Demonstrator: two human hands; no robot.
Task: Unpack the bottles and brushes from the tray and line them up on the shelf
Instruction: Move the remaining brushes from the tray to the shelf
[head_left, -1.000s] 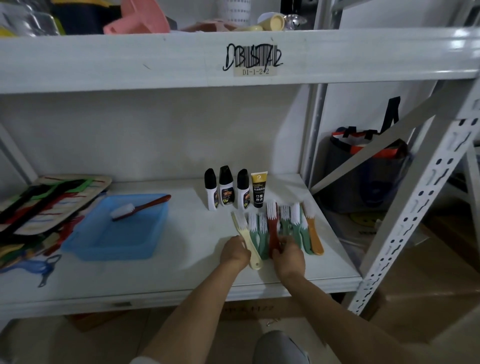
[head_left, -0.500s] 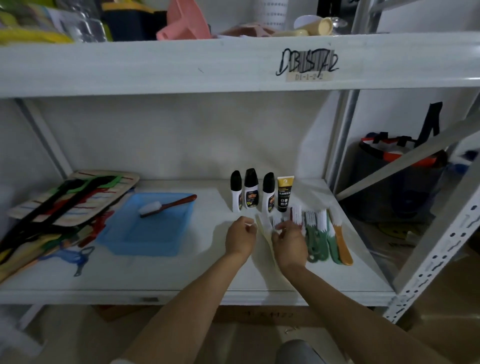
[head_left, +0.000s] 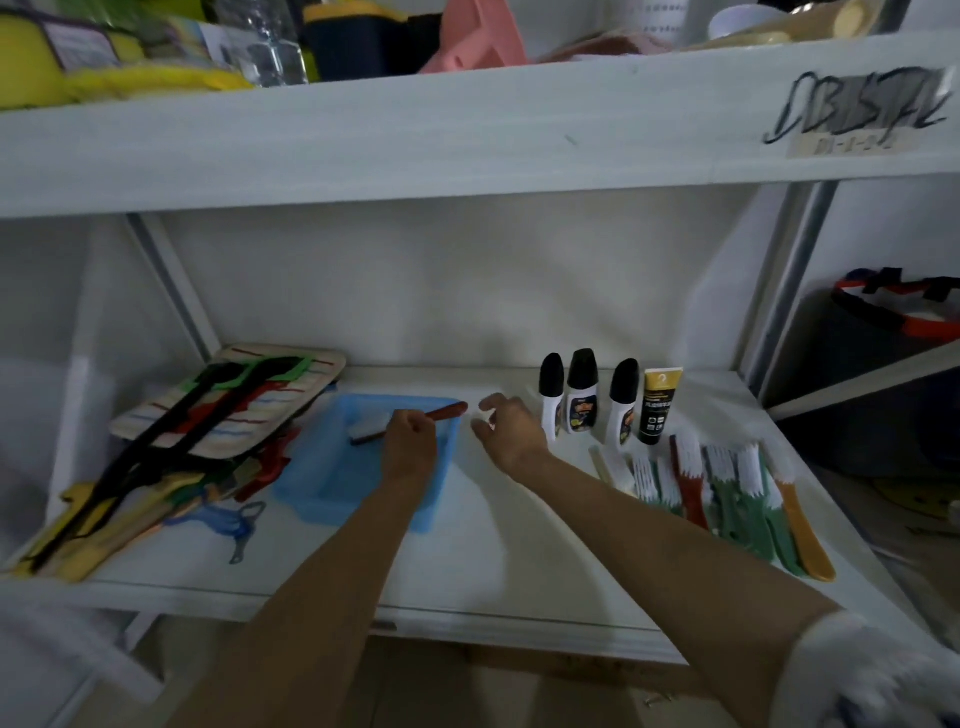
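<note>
A: Big picture first: the white shelf carries everything, and the blue tray sits under and to the left of the left hand's grip.

B: And that left hand is curled shut around the last brush, red handle poking out to the right of the grip, white bristle head out to the left, all of it over the tray.

A: Right hand?

B: Loose, fingers spread, holding nothing, just to the right of the brush handle's tip and apart from it.

A: Further right of it stand the bottles, three black-capped ones and a dark tube with a yellow top, upright in a row. Nearer than those, the row of brushes lies flat, green, red and orange handles side by side.

B: Here's my worry. To join that row, the brush must cross right past those bottles. They look narrow and top-heavy, so a swinging handle or a trailing wrist could knock one over, I'd say.

A: And the grip sits mid-handle; set down carelessly, it could nudge the lined-up brushes askew.
</note>
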